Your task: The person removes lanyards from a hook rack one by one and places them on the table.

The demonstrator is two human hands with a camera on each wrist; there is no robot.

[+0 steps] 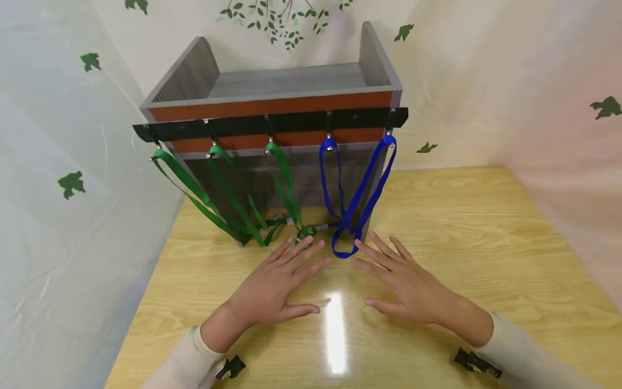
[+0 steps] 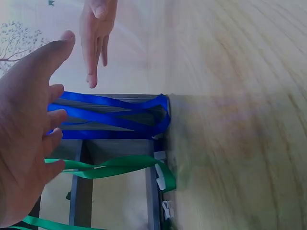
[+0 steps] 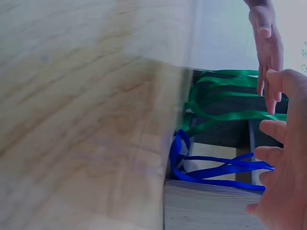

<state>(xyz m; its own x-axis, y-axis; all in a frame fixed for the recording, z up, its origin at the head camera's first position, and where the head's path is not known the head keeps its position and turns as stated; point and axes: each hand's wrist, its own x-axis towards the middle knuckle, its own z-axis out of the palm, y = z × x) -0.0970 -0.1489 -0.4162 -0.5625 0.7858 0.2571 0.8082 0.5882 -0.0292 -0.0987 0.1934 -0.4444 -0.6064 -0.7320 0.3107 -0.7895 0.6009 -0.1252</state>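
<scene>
Hanging lengthwise from the rail, green lanyards and blue lanyards point downward; left hand and right hand, fingers apart, are near their lower ends, desk stretching rightward to its edge.

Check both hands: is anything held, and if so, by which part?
Nothing is held. The left hand and right hand have fingers spread; the flat green fabric lanyards and flat blue fabric lanyards hang from the long black rail.

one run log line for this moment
left grip: empty | right grip: empty | green straps: hung from black rail | blue straps: hung right of green
</scene>
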